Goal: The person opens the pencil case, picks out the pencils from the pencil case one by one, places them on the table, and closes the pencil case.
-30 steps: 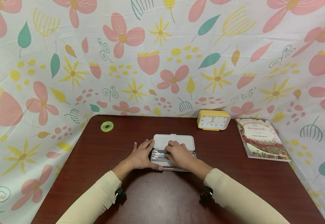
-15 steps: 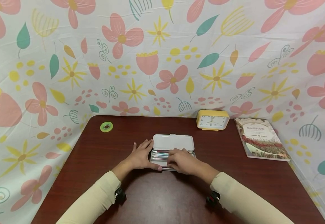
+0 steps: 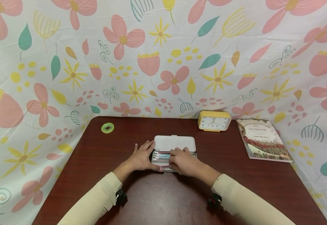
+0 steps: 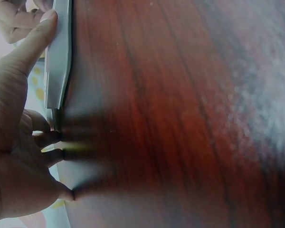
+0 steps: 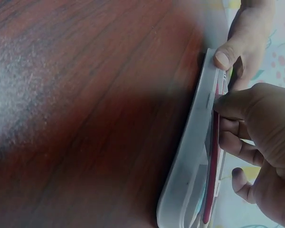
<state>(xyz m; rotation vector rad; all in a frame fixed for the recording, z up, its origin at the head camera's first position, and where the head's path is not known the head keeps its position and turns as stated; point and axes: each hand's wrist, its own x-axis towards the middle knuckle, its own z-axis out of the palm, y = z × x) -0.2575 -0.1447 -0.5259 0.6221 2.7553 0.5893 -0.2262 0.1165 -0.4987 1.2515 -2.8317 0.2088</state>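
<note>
A white pencil case (image 3: pixel 175 144) lies with its lid folded back, several pencils (image 3: pixel 160 155) side by side in its tray. My left hand (image 3: pixel 142 157) is spread around the case's left end. Its thumb (image 4: pixel 38 40) presses along the front wall, while other fingertips rest on the table beside the case. My right hand (image 3: pixel 185 161) reaches over the right half of the tray and pinches a dark red pencil (image 5: pixel 212 175) between thumb and fingers. That pencil runs along the case's front rim; part of it is hidden by the hand.
A yellow alarm clock (image 3: pixel 214 121) stands at the back right of the brown table (image 3: pixel 163 200), with a book (image 3: pixel 263 139) lying to its right. At the back left lies a green ring-shaped roll (image 3: pixel 107 127). A flower-patterned cloth (image 3: pixel 163 62) hangs behind.
My right hand has shifted slightly right and toward the front of the tray, and a red pencil now shows slanted near the front rim. The left hand has stayed in place.
</note>
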